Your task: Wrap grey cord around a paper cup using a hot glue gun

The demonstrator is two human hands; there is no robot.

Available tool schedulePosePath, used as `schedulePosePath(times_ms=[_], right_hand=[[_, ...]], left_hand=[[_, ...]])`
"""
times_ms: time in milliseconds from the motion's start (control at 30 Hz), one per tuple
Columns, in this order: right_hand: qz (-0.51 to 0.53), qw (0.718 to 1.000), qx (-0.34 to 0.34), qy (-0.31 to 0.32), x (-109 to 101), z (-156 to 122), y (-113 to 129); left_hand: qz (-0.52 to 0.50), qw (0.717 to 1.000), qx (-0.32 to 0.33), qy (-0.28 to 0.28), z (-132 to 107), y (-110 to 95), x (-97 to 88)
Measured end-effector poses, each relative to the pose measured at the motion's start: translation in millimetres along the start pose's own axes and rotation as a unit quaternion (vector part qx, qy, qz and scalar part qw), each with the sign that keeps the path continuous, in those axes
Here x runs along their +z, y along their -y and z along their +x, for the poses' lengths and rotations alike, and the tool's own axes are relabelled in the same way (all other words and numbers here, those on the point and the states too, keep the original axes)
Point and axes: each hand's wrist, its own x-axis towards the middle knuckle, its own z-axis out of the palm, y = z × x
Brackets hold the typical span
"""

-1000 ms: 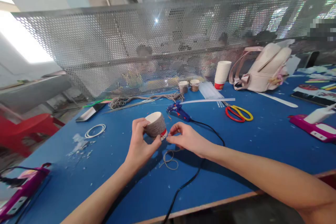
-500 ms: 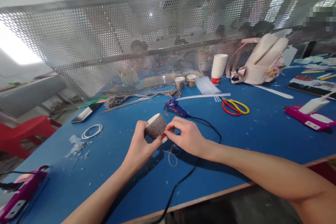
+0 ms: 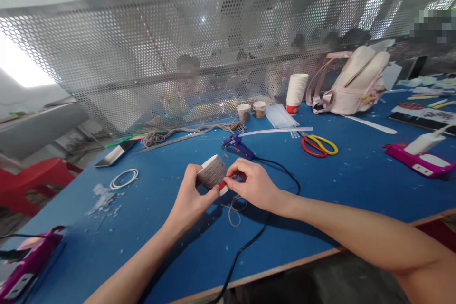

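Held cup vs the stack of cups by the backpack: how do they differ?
The cup in hand is wrapped in grey cord down to a red band; the stacked cups are bare white, with red only on the bottom one. The cup in hand is single, tipped on its side between the left hand and right hand; the stacked cups stand nested upright on the table. Both look like paper cups of similar shape.

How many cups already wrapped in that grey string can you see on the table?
3. One cup is held between the left hand and right hand; two wrapped cups stand by the mesh screen. Others may be hidden.
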Motion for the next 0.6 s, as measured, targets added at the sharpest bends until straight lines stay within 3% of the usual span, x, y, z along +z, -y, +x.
schedulePosePath(times_ms=[600], right_hand=[[0.017,1.000,-0.010,0.001,0.0,1.2,-0.2]], left_hand=[[0.007,0.999,-0.034,-0.022,1.4,-5.8,-1.7]])
